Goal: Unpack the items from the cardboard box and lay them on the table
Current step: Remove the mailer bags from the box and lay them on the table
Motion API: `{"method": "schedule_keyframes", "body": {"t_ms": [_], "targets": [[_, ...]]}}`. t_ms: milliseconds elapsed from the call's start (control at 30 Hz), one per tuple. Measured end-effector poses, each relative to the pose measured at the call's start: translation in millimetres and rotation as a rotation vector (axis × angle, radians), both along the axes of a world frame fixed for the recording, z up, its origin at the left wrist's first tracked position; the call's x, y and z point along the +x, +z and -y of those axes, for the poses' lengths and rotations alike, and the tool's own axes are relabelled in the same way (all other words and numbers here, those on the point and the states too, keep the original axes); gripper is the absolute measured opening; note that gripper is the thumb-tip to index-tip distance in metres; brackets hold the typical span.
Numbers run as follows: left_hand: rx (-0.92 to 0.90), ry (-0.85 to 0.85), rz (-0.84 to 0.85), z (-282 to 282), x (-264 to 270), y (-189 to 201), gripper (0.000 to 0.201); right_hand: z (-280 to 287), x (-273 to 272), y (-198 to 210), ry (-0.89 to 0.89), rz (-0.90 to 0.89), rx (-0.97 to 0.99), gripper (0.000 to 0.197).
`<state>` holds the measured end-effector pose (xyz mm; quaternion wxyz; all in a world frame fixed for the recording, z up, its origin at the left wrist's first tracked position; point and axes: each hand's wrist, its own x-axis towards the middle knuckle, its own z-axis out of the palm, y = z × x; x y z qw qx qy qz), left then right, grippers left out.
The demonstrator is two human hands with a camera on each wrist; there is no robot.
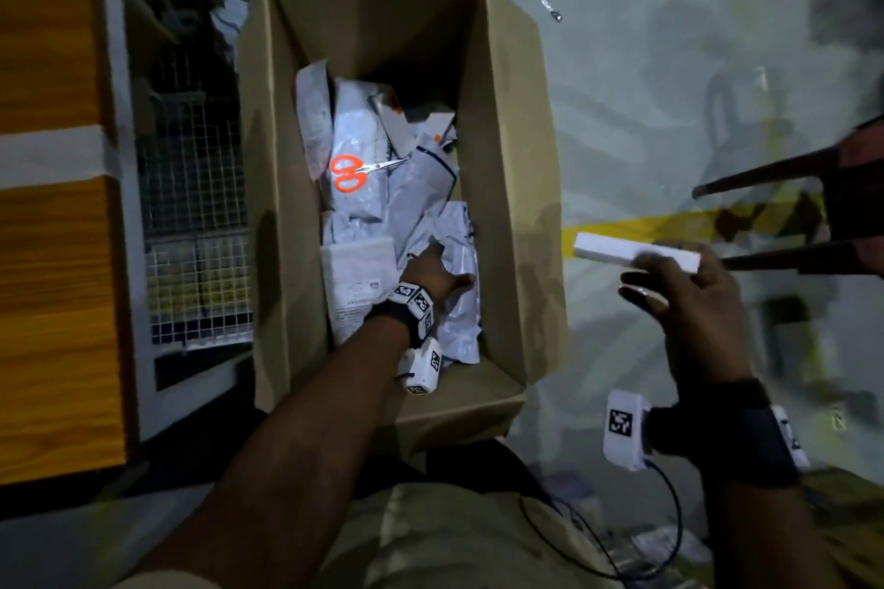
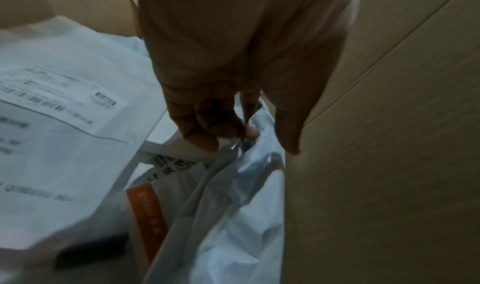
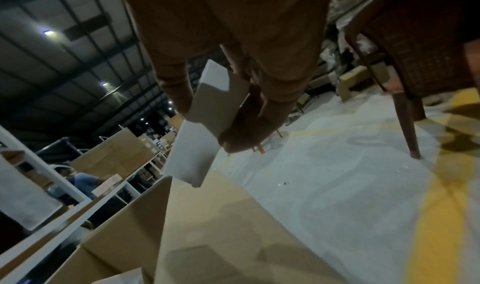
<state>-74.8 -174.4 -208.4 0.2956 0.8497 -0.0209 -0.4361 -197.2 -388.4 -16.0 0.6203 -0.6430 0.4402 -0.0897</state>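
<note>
An open cardboard box [image 1: 507, 158] stands on the floor, filled with several white plastic mailer bags and orange-handled scissors [image 1: 351, 172] lying on top. My left hand [image 1: 433, 270] reaches down into the box near its right wall and pinches a crumpled white mailer bag [image 2: 241, 196] between its fingers [image 2: 207, 136]. Beside that bag lies a flat white parcel [image 1: 356, 275] with a printed label [image 2: 64, 104]. My right hand [image 1: 679, 287] is to the right of the box, above the floor, and grips a small white rectangular box [image 1: 636, 254], [image 3: 205, 120].
A wooden table [image 1: 52, 206] with a wire-mesh rack [image 1: 191, 206] under it stands left of the box. A dark red chair [image 1: 851, 206] stands at right over yellow floor tape [image 1: 669, 225]. Grey concrete floor [image 1: 646, 62] surrounds the box.
</note>
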Motion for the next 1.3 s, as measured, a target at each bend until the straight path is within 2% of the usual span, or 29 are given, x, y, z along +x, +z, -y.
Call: {"method": "schedule_keyframes", "body": {"t_ms": [133,200,333,367,433,500,567,667,767,867,1000,1067,1200,1300], "targets": [[-0.023,0.014,0.17,8.8,-1.6,6.3,0.035,-12.0,-14.7,-4.7,-0.026,-0.005,0.066,0.014],[-0.019,-0.005,0.211,11.0,0.9,13.6,0.022,-17.4,-14.7,-2.5,-0.017,0.022,0.067,0.014],[-0.026,0.079,0.138,-3.6,8.0,31.9,0.036,-29.2,-11.8,2.5,0.047,0.054,0.06,0.017],[-0.062,0.125,0.1,-11.6,8.4,42.2,0.034,-33.6,-10.3,3.7,0.055,0.058,0.077,0.019],[-0.217,0.329,-0.012,-30.4,12.6,66.7,0.027,-42.7,-2.1,4.6,0.056,0.053,0.141,0.017],[-0.378,0.57,-0.054,-54.7,16.9,101.5,0.021,-55.2,7.6,9.6,0.077,0.046,0.231,0.014],[-0.503,0.693,-0.061,-83.3,18.7,136.7,0.015,-70.0,18.1,16.6,0.145,0.066,0.312,0.025],[-0.68,0.76,-0.023,-127.3,16.6,185.7,0.015,-97.3,31.4,36.6,0.215,0.16,0.419,0.028],[-0.821,0.829,0.003,-171.4,9.2,221.3,0.018,-131.0,40.2,57.0,0.318,0.21,0.414,0.025],[-0.996,0.838,-0.007,-210.3,2.8,246.9,0.029,-169.1,42.4,69.2,0.373,0.255,0.417,0.026],[-1.154,0.947,-0.112,-255.2,-2.8,263.6,0.035,-231.1,28.2,79.3,0.382,0.229,0.341,0.037],[-1.193,1.014,-0.146,-284.2,-4.1,266.7,0.039,-262.9,17.5,85.1,0.389,0.235,0.333,0.035],[-1.347,1.044,-0.213,-355.4,-8.6,275.8,0.043,-328.7,-1.1,101.1,0.407,0.295,0.312,0.02],[-1.417,1.052,-0.268,-419.2,-10.6,278.3,0.043,-379.2,-4.0,109.3,0.389,0.382,0.303,0.029]]}}
